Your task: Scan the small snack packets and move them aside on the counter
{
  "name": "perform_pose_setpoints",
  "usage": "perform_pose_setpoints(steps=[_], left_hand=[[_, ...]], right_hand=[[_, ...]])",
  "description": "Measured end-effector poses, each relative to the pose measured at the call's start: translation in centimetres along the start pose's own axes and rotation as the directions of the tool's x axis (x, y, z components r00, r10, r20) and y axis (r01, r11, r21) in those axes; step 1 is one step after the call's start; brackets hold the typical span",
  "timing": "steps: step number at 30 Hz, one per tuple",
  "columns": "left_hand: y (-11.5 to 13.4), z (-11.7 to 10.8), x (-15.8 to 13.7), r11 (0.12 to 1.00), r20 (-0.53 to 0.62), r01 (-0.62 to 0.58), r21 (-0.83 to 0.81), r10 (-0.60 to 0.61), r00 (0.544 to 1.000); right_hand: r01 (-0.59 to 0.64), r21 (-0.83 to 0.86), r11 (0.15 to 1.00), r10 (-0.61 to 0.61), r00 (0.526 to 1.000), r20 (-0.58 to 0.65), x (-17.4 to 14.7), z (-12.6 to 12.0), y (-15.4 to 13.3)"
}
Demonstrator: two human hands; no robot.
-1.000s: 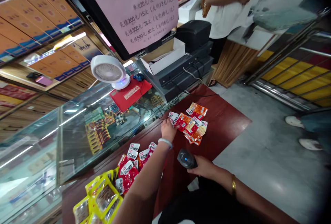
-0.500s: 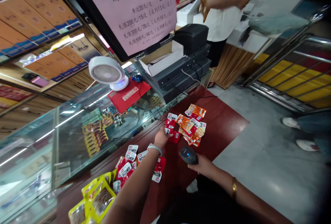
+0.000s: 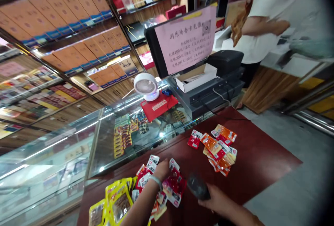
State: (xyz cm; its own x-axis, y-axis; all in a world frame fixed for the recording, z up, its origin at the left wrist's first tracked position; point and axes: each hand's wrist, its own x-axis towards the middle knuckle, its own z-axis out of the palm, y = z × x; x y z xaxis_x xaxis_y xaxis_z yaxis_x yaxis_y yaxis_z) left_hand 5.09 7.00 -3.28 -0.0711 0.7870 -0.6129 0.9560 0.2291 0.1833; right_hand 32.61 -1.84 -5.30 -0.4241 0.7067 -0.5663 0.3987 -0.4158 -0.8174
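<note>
Scanner (image 3: 197, 186) blurred in right grip (image 3: 216, 201); left hand (image 3: 162, 169) on red packets (image 3: 172, 184), closure unclear.

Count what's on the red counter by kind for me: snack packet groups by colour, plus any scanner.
Red-and-white packet pile under the left hand: 1
Orange-and-red packet pile: 1
Yellow packet cluster: 1
Lone red packet: 1
Handheld scanner in the right hand: 1
Total: 5
Single packets within the piles overlap too much to count.
</note>
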Motion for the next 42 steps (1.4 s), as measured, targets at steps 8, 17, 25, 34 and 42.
perform_pose_setpoints(steps=[8,17,25,34,42], left_hand=[[7.7,-1.2,4.9,0.991,-0.189,-0.127,0.043,0.133,0.973],[17.8,1.1,10.2,0.994,-0.265,0.011,-0.105,-0.038,0.963],[12.6,1.8,8.7,0.923,-0.063,-0.077,-0.377,0.057,0.996],[6.0,5.6,1.2,0.824,-0.046,-0.038,-0.565,0.014,0.999],[1.2,3.1,-2.1,0.932,0.002,0.071,-0.356,-0.075,0.997]], right_hand=[[0.017,0.014,1.000,-0.015,0.995,-0.101,-1.0,-2.0,-0.3],[0.003,0.029,1.000,0.001,0.990,-0.142,-2.9,-3.9,1.7],[-0.019,0.029,0.999,0.023,0.988,-0.153,-2.9,-3.7,1.4],[0.044,-0.066,0.997,-0.049,0.995,-0.081,-1.1,-1.7,-2.6],[0.083,-0.064,0.994,-0.083,0.997,0.006,-1.2,0.0,-2.4]])
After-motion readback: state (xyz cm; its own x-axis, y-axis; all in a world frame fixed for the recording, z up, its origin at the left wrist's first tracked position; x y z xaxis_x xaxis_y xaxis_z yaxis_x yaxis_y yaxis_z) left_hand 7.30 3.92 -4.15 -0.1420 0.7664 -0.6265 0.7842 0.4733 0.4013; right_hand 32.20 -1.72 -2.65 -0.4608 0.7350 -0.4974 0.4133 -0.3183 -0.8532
